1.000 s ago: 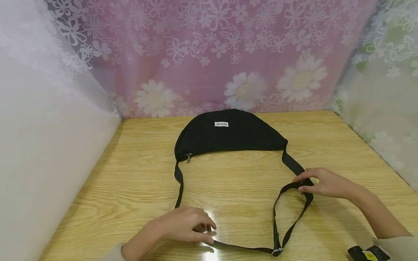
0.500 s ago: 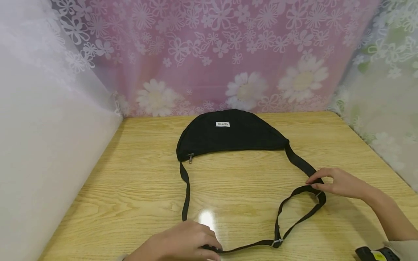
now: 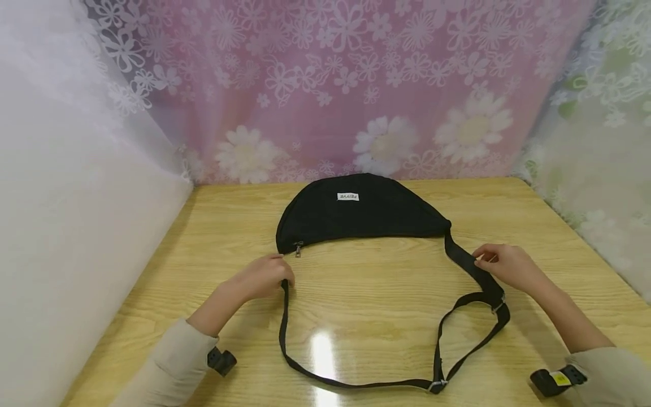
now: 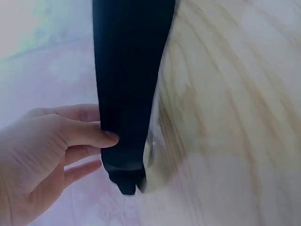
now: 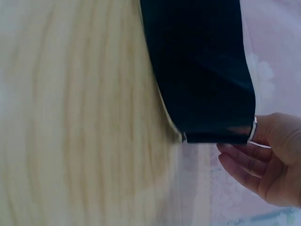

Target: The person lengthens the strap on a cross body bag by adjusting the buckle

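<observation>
A black waist bag [image 3: 361,212] with a small white label [image 3: 348,196] lies flat on the table, curved side to the back. Its black strap [image 3: 305,370] runs forward from both ends in a loop. My left hand [image 3: 264,277] pinches the strap just below the bag's left corner; in the left wrist view the thumb [image 4: 109,138] lies across the strap, fingers behind it. My right hand [image 3: 511,267] holds the edge of the strap's wide right part, close to the bag's right corner. A metal zip pull [image 3: 298,250] hangs at the bag's left end.
A metal slider [image 3: 437,385] and a ring [image 3: 498,305] sit on the strap, which doubles into a small loop at the right front. The wooden table [image 3: 371,316] is bordered by a pink floral curtain [image 3: 325,85] behind and pale sheets at both sides.
My left hand has moved from the strap's front part up to near the bag's left corner. My right hand has slid up the strap towards the bag; the strap loop has spread wider.
</observation>
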A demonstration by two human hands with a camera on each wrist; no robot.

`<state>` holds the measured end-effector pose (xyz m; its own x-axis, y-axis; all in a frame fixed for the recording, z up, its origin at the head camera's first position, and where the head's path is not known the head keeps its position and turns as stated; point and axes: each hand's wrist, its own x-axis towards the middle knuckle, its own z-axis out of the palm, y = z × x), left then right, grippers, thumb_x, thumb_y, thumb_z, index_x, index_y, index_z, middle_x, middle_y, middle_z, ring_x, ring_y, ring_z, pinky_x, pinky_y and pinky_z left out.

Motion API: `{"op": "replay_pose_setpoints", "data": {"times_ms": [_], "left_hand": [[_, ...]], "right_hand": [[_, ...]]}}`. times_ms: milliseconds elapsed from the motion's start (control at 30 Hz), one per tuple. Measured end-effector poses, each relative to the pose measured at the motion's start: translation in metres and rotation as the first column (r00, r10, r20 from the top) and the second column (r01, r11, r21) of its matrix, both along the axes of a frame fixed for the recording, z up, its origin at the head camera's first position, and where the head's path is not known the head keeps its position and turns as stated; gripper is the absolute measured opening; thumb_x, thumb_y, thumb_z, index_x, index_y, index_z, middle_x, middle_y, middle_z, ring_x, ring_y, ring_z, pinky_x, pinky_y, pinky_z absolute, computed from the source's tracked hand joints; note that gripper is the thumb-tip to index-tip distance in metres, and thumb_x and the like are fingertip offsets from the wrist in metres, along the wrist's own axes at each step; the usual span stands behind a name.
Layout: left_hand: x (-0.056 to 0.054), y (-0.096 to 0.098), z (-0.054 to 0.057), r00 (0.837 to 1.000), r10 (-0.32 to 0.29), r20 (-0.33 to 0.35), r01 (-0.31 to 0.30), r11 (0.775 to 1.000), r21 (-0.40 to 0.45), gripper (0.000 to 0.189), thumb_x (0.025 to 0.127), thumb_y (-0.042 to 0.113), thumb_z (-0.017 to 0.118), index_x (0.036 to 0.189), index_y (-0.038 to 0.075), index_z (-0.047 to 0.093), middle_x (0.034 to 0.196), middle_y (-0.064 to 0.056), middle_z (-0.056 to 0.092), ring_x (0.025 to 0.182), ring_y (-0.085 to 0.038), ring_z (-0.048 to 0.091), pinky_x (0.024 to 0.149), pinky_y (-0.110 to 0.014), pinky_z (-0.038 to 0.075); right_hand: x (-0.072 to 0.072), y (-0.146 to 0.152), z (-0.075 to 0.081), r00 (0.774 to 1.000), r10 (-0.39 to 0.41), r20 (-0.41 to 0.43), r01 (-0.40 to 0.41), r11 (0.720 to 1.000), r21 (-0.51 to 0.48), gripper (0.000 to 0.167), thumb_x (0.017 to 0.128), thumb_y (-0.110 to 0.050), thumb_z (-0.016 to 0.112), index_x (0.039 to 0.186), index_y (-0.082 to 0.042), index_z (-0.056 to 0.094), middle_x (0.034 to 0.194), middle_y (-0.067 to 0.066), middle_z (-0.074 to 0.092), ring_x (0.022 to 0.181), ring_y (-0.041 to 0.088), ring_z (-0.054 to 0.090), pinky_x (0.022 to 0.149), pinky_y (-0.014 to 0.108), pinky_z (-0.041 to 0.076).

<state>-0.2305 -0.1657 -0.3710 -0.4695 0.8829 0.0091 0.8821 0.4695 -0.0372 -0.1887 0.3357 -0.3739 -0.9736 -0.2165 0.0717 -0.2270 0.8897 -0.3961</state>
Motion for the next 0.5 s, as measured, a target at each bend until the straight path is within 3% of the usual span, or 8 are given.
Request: {"op": "replay_pose_setpoints", "data": {"times_ms": [100, 200, 400, 500], "left_hand": [[0.000, -0.014, -0.003, 1.000, 0.029, -0.005, -0.029, 0.999, 0.029, 0.031, 0.076, -0.015, 0.064, 0.082, 0.014, 0.074, 0.083, 0.004, 0.068, 0.087, -0.015, 0.062, 0.095, -0.039, 0.038], [0.003, -0.025, -0.005, 0.998, 0.066, 0.015, -0.067, 0.995, 0.075, 0.035, 0.076, -0.019, 0.058, 0.082, 0.011, 0.074, 0.087, 0.000, 0.068, 0.094, -0.020, 0.061, 0.093, -0.038, 0.041], [0.004, -0.029, -0.002, 0.972, 0.099, 0.215, -0.136, 0.977, 0.166, 0.045, 0.079, -0.024, 0.043, 0.098, 0.005, 0.071, 0.109, -0.012, 0.064, 0.111, -0.031, 0.053, 0.089, -0.040, 0.043], [0.003, -0.026, 0.006, 0.966, 0.076, 0.247, -0.128, 0.972, 0.199, 0.046, 0.080, -0.024, 0.041, 0.104, 0.004, 0.069, 0.113, -0.011, 0.062, 0.113, -0.030, 0.051, 0.096, -0.043, 0.036]], "right_hand": [[0.001, 0.007, 0.001, 0.999, -0.031, 0.007, 0.031, 0.999, 0.012, 0.017, 0.087, -0.011, 0.062, 0.096, 0.003, 0.064, 0.081, 0.007, 0.062, 0.075, 0.032, 0.060, 0.061, 0.043, 0.049], [0.002, 0.015, 0.001, 0.999, -0.047, 0.026, 0.047, 0.999, 0.016, 0.018, 0.088, -0.012, 0.061, 0.096, 0.004, 0.064, 0.082, 0.008, 0.062, 0.075, 0.032, 0.059, 0.061, 0.044, 0.048], [0.001, 0.021, 0.003, 0.999, -0.004, 0.050, 0.003, 1.000, 0.020, 0.022, 0.089, -0.017, 0.062, 0.098, 0.003, 0.064, 0.083, 0.007, 0.062, 0.075, 0.030, 0.059, 0.061, 0.042, 0.048], [0.000, 0.019, 0.011, 0.997, 0.038, 0.064, -0.038, 0.999, 0.005, 0.025, 0.091, -0.017, 0.059, 0.103, 0.005, 0.063, 0.088, 0.009, 0.062, 0.079, 0.032, 0.059, 0.063, 0.041, 0.049]]}}
